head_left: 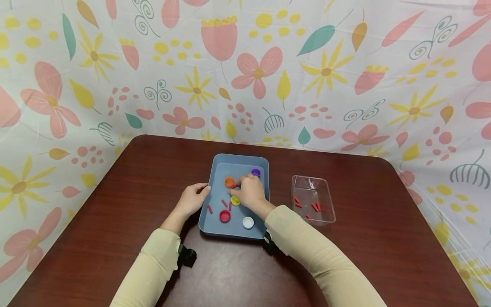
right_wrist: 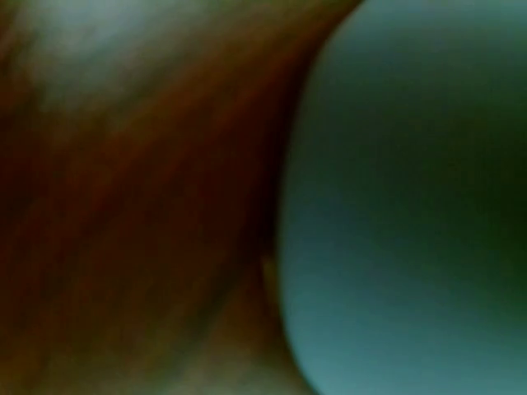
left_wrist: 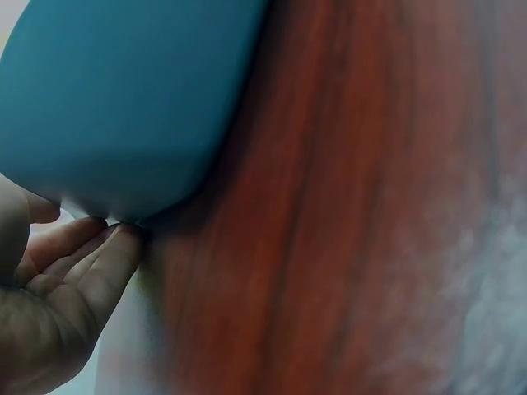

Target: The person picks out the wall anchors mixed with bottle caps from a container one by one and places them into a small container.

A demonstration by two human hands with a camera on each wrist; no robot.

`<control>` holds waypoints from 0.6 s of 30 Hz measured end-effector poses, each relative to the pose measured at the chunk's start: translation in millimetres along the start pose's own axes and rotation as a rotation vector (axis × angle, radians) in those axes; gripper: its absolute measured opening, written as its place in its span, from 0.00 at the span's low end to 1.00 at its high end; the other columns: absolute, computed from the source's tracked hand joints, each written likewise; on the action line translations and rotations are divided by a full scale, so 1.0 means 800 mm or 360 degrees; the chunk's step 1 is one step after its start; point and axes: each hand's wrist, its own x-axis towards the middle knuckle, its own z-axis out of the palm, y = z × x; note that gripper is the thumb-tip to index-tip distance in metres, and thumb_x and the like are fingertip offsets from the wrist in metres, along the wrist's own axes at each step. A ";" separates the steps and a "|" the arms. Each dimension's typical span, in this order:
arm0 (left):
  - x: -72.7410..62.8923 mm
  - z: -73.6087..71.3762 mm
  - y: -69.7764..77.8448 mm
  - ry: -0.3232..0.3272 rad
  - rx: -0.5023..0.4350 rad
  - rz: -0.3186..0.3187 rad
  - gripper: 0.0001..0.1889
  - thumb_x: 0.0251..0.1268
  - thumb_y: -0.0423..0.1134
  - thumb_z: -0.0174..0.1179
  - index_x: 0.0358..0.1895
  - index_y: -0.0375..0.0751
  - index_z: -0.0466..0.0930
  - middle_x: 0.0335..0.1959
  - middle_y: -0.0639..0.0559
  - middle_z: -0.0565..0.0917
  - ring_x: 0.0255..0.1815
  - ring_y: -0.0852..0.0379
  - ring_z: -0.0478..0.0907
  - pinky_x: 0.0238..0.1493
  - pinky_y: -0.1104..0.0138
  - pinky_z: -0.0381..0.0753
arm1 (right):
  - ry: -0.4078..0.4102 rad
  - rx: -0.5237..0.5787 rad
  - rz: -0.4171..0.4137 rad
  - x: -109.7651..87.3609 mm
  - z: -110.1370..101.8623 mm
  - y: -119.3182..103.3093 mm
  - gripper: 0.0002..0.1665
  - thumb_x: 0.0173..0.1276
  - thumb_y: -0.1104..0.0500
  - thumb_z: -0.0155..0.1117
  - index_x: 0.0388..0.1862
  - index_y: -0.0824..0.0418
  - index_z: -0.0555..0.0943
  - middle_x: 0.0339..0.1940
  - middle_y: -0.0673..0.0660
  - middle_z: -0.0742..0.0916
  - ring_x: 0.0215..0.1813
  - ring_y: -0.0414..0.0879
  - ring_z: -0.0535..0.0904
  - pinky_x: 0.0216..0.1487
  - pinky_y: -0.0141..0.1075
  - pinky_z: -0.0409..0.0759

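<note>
A blue-grey tray [head_left: 239,234] lies on the table. My left hand [head_left: 193,198] grips its left edge, thumb at the rim; in the left wrist view, the fingers [left_wrist: 111,267] press against the tray's outer wall. Over the tray, my right hand [head_left: 251,192] reaches with thumb and fingertips beside an orange round cap [head_left: 229,182]; whether anything is between them cannot be made out. Around it lie a yellow cap [head_left: 235,201], a purple cap [head_left: 255,172], a red cap [head_left: 224,216], a white cap [head_left: 248,222] and red sticks [head_left: 209,209]. The right wrist view is blurred.
Right of the tray stands a clear plastic box [head_left: 330,209] holding several short red sticks [head_left: 314,207]. Both are on a dark brown wooden table [head_left: 368,238]. A flower-patterned cloth [head_left: 261,106] hangs behind and beside the table.
</note>
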 end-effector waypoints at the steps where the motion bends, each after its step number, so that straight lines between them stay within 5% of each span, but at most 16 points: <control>1: 0.000 0.000 0.000 -0.0001 -0.0003 -0.0001 0.25 0.72 0.46 0.48 0.65 0.34 0.69 0.65 0.37 0.71 0.67 0.43 0.67 0.65 0.50 0.69 | 0.0006 -0.0012 -0.0001 0.000 0.000 0.000 0.23 0.55 0.41 0.70 0.39 0.59 0.87 0.39 0.57 0.84 0.49 0.52 0.75 0.53 0.47 0.74; 18: 0.001 0.002 -0.003 -0.0013 -0.0025 -0.0033 0.25 0.73 0.48 0.48 0.66 0.36 0.68 0.66 0.38 0.70 0.68 0.43 0.65 0.65 0.50 0.68 | 0.0067 0.0092 -0.0002 -0.003 -0.006 0.002 0.15 0.55 0.48 0.69 0.34 0.58 0.87 0.35 0.55 0.84 0.40 0.49 0.78 0.40 0.41 0.78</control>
